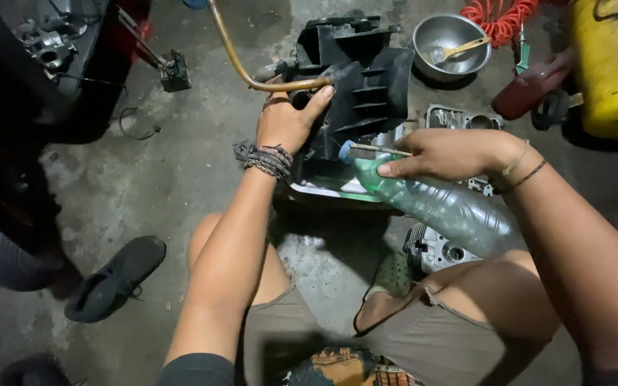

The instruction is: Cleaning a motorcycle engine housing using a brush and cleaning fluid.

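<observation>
My left hand (285, 123) grips the near side of a black plastic housing (363, 84) that stands on the concrete floor, fingers beside an amber hose (232, 51) ending at it. My right hand (446, 154) holds a clear plastic bottle (446, 207) tilted on its side, neck pointing left toward the housing, with a thin stick pinched along the bottle's mouth. The bottle's blue-ringed neck (347, 151) lies just below the housing. Braided bands circle my left wrist.
A metal bowl (449, 41) with a spoon sits behind the housing. Grey engine parts (459, 119) lie right of it and another (434, 250) by my knee. A yellow tank (613, 71), orange coiled hose (498, 18), black shoe (114, 279), tyre (1, 250) surround me.
</observation>
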